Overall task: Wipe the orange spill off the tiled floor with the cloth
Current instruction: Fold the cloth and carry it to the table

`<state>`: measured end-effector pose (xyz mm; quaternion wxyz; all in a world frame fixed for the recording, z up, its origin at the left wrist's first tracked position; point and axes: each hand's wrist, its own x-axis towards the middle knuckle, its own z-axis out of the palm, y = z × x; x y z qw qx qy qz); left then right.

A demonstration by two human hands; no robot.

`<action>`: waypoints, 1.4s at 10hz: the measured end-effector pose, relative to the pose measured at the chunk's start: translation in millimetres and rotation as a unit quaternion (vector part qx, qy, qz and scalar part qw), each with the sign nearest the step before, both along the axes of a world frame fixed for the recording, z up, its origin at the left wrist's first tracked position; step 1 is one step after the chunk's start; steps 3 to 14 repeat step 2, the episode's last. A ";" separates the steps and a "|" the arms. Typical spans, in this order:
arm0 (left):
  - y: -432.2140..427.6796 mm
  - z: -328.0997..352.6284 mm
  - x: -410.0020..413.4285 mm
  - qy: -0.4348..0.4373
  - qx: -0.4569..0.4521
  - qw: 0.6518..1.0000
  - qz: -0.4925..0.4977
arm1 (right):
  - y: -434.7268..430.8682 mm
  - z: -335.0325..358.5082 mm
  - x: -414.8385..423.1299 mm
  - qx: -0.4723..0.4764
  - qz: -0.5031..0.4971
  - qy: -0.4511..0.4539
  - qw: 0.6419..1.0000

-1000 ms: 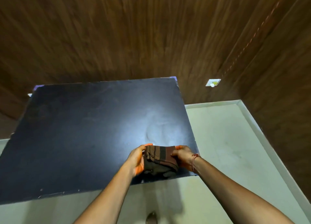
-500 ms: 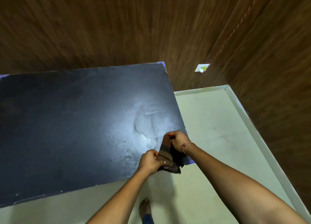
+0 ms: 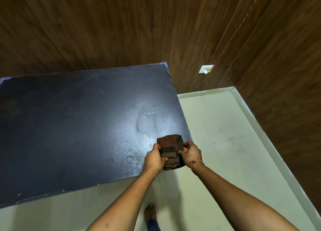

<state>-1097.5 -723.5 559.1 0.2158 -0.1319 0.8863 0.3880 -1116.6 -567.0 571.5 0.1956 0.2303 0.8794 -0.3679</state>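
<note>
Brown and rust-striped, the folded woven cloth (image 3: 171, 151) is sitting as a thick square pad just right of the frame's centre, held in the air over the near right corner of the dark table. The person's left hand (image 3: 153, 158) is gripping its left edge, fingers curled tight around the fabric, thumb lying across the front. The right hand (image 3: 191, 152) is clamping the opposite edge, its fingertips stained orange where they are pressing into the cloth. A thin reddish thread bracelet (image 3: 195, 163) is circling the right wrist. Both bare forearms are reaching up from the bottom edge of the frame and meeting at the pad.

Beneath the hands, the matte black rectangular tabletop (image 3: 78, 126) is filling the left and middle of the frame, with a pale, scuffed sheen glaring near its right side. Past its edge, the pale cream tiled floor (image 3: 217, 135) is running along the right and bottom, bordered by a light skirting strip. No orange patch is showing on the floor I can see. A bare foot (image 3: 150, 211) is standing on the tiles at bottom centre. Dark wood-grain panelled walls (image 3: 104, 31) are rising across the top, carrying a small white wall socket (image 3: 206, 69) at upper right.
</note>
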 end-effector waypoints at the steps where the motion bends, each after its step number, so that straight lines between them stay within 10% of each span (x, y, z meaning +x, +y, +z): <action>1: 2.8 1.8 6.5 0.005 0.031 0.999 0.026 | -0.8 2.0 -2.9 -0.015 -0.016 0.013 1.000; 14: -3.8 8.2 12.7 0.019 0.063 0.996 0.065 | -2.5 8.9 2.6 -0.004 0.000 0.022 1.000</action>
